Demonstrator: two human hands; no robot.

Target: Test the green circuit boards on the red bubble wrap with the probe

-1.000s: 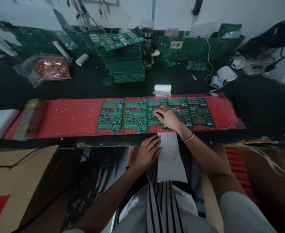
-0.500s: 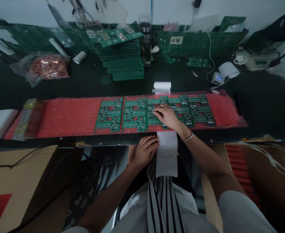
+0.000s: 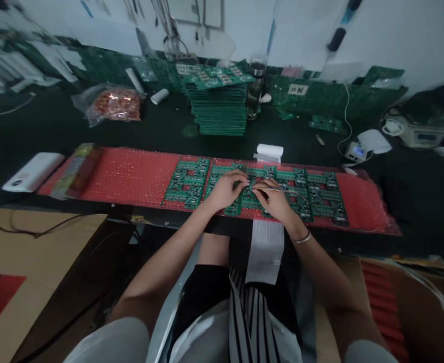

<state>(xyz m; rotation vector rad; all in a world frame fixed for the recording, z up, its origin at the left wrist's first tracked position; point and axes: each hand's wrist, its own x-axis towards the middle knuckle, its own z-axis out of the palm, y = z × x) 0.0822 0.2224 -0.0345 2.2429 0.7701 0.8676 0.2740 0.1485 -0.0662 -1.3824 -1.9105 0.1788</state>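
Several green circuit boards (image 3: 186,182) lie in a row on red bubble wrap (image 3: 131,174). My left hand (image 3: 229,189) is over the middle boards, its thumb and fingertips brought together on something too small to make out. Close to its right, my right hand (image 3: 273,197) pinches a thin wired tool (image 3: 278,190), whose tip points toward the left fingertips. The tool's wire trails right across the boards. Below the table edge hangs a white paper strip (image 3: 266,252), and its roll (image 3: 270,150) sits behind the wrap.
Behind the wrap stand a tall stack of green boards (image 3: 219,111), a glass bottle (image 3: 254,96) and a bag of copper-coloured parts (image 3: 118,104). A white box (image 3: 35,172) and a taped block (image 3: 76,171) are at left, a scale (image 3: 422,135) at right.
My left hand has risen from the paper strip at the table edge to the boards, beside my right hand. The camera view has shifted, showing more of the wall.
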